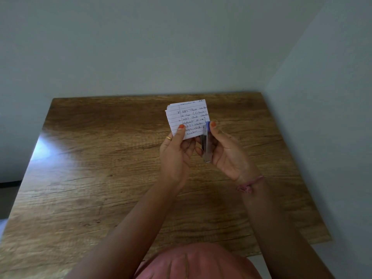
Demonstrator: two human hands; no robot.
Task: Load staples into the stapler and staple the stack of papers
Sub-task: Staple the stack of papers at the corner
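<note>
White lined paper slips, stacked and handwritten in blue ink [188, 118], were held upright above the brown wood-grain worktop [100, 168]. Legible words included "check", "alphabet or not" and "number"; the remaining writing was too small to read. The left hand [177, 152] pinched the stack's lower left corner, thumb on the front face. The right hand [227, 154] gripped a small stapler with metal body and blue top [207, 141], its front end meeting the stack's lower right edge. Both forearms were raised clear of the worktop.
</note>
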